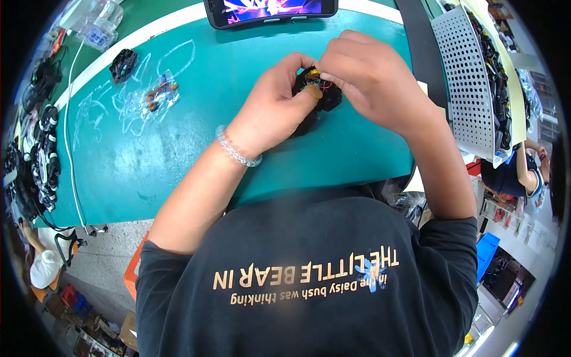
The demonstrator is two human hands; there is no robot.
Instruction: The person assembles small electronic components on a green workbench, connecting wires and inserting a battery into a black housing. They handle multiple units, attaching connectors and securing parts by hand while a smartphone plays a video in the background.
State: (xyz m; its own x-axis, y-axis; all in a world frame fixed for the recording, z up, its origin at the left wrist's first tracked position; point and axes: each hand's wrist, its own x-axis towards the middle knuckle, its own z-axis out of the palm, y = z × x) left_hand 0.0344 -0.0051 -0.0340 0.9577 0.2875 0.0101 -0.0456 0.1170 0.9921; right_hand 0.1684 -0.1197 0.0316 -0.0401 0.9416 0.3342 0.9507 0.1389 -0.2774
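My left hand (276,107) grips a black plastic housing (331,101) that lies open, with its thumb laid across the inside. Within the housing show a small circuit board, thin red wires and a piece wrapped in yellow tape (312,74). At the upper right of the housing, my right hand (372,77) has thumb and forefinger pinched together beside the yellow piece. What those fingertips hold, if anything, is too small to make out. The lower part of the housing is partly hidden by my left hand.
On the green table mat (178,154) lie another black part (124,65) and a clear bag with small copper-brown parts (159,95). A phone (270,12) stands at the far edge. A white perforated basket (467,77) is at right, bundled black cables (46,149) at left. Other people sit nearby.
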